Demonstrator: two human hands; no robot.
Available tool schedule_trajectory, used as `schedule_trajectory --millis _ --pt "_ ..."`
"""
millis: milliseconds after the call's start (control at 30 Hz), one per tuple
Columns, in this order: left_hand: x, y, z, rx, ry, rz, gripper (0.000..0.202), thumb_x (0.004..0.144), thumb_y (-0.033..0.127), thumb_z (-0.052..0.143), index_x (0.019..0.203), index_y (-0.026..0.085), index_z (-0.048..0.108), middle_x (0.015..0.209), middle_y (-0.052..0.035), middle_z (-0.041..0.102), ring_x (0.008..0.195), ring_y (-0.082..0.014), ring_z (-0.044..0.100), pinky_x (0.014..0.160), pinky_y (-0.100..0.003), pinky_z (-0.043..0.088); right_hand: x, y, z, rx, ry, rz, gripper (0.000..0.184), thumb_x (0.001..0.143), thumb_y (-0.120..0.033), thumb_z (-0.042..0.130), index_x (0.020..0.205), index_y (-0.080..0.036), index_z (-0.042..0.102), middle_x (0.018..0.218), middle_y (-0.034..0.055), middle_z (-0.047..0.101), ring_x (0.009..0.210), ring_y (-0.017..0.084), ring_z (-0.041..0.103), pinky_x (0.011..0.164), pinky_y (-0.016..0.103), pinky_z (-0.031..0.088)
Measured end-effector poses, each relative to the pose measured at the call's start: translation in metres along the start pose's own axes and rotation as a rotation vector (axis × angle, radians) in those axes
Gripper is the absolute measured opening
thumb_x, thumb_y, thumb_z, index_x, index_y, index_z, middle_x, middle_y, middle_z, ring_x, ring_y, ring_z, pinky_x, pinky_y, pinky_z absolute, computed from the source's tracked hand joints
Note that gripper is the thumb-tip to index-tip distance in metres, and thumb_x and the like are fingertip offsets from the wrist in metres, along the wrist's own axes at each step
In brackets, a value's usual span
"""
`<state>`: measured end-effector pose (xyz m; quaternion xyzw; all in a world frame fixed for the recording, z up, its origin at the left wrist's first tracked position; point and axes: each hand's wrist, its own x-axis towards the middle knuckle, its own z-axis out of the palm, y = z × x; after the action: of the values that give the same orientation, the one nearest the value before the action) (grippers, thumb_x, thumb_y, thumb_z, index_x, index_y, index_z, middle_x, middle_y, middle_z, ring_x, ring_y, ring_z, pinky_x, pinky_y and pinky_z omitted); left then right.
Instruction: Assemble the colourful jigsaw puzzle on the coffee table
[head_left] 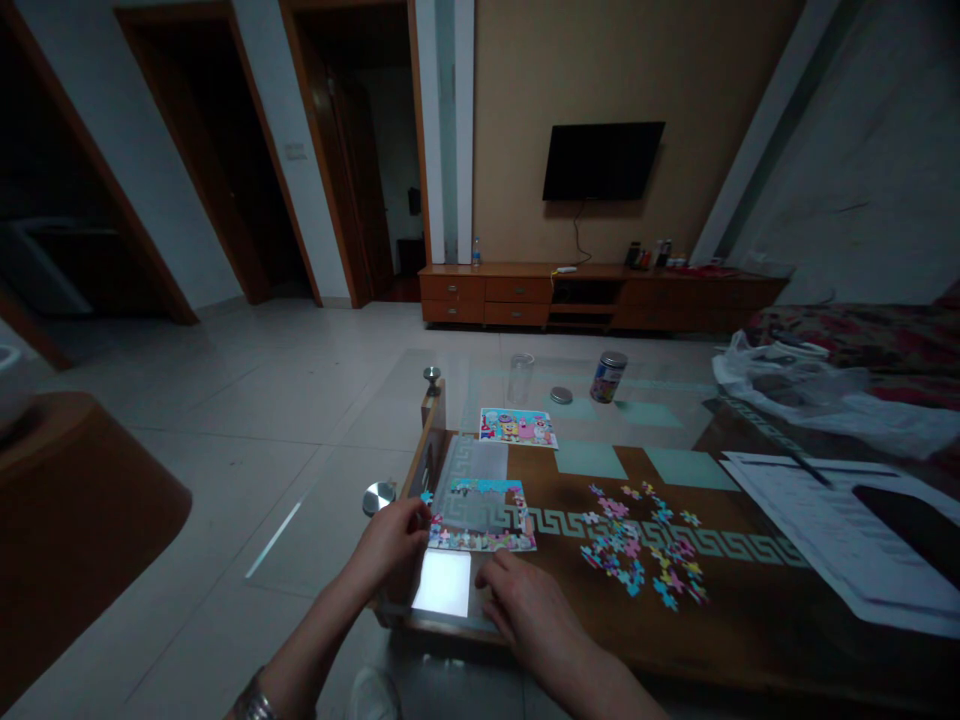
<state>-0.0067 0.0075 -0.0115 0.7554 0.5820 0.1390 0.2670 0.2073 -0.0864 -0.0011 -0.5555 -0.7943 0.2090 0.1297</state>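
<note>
A partly built jigsaw frame (pixel 484 510) lies on the glass-topped table (pixel 750 610), its border done and its middle bare. My left hand (pixel 394 535) rests at the frame's left edge with fingers pinched on a small blue puzzle piece (pixel 427 496). My right hand (pixel 521 600) lies flat on the table just below the frame, fingers stretched out and holding nothing. A heap of loose coloured puzzle pieces (pixel 645 545) is scattered to the right of the frame. A printed reference picture (pixel 517 427) lies farther back.
A drinking glass (pixel 519 378), a lid (pixel 560 395) and a printed can (pixel 608 376) stand at the far end of the table. White papers (pixel 825 520) and a plastic bag (pixel 810 395) cover the right side. A wooden stool (pixel 75 500) is on the left.
</note>
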Motion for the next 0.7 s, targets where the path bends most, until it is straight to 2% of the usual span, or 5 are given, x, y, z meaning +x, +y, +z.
schedule_trajectory --millis 333,700 --pt "-0.002 0.0026 -0.0013 -0.018 -0.007 0.019 0.024 0.07 0.014 0.056 0.093 0.018 0.064 0.084 -0.0036 0.068 0.078 -0.0184 0.061 0.071 -0.027 0.044 -0.0012 -0.003 -0.0055 0.007 -0.035 0.01 0.027 0.074 -0.007 0.053 0.096 -0.018 0.064 0.101 0.0074 0.064 0.089 0.022 0.061 0.073 0.03 0.043" --pt "-0.0031 0.0031 -0.0025 0.003 -0.02 0.018 0.026 0.07 0.014 0.055 0.092 0.018 0.066 0.089 -0.0043 0.068 0.083 -0.0192 0.061 0.075 -0.028 0.045 -0.0009 -0.0001 -0.0029 0.017 0.022 -0.015 0.024 0.074 -0.006 0.052 0.089 -0.02 0.065 0.095 0.005 0.065 0.084 0.02 0.062 0.069 0.027 0.041"
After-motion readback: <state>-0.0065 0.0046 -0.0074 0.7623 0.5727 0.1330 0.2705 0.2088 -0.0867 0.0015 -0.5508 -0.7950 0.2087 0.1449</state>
